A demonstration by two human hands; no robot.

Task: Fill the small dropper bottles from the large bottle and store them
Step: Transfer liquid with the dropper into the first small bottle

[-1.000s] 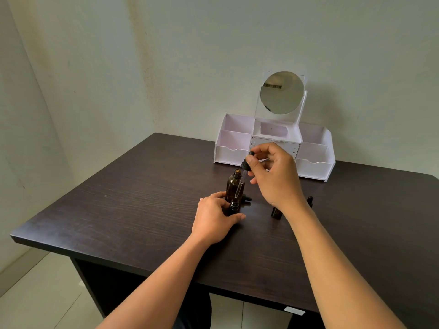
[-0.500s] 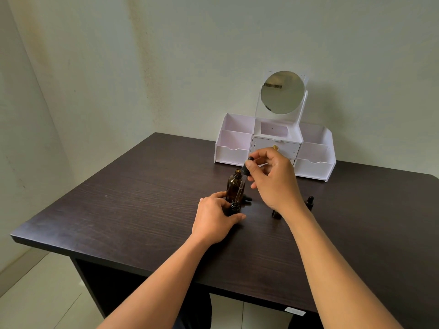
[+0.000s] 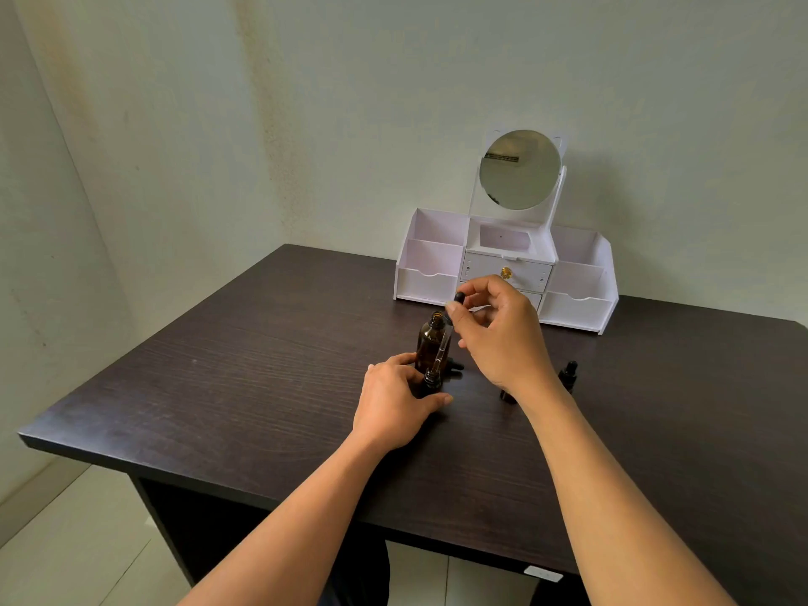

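The large amber bottle (image 3: 430, 343) stands open on the dark table (image 3: 262, 378). In front of it my left hand (image 3: 395, 402) grips a small dark dropper bottle (image 3: 432, 380), mostly hidden by the fingers. My right hand (image 3: 498, 334) pinches the black bulb of a dropper (image 3: 454, 304); its glass tube (image 3: 441, 354) slants down with the tip at the small bottle's mouth. Two more small dropper bottles stand to the right: one (image 3: 569, 374) capped, the other (image 3: 507, 394) half hidden behind my right wrist.
A white organizer (image 3: 572, 308) with open compartments, drawers and a round mirror (image 3: 519, 169) stands at the back against the wall. A small black cap or part (image 3: 457, 367) lies behind the large bottle. The table's front edge is near me.
My right hand has lowered the dropper slightly, bringing the glass tip down to the small bottle's mouth. My left hand has stayed in place.
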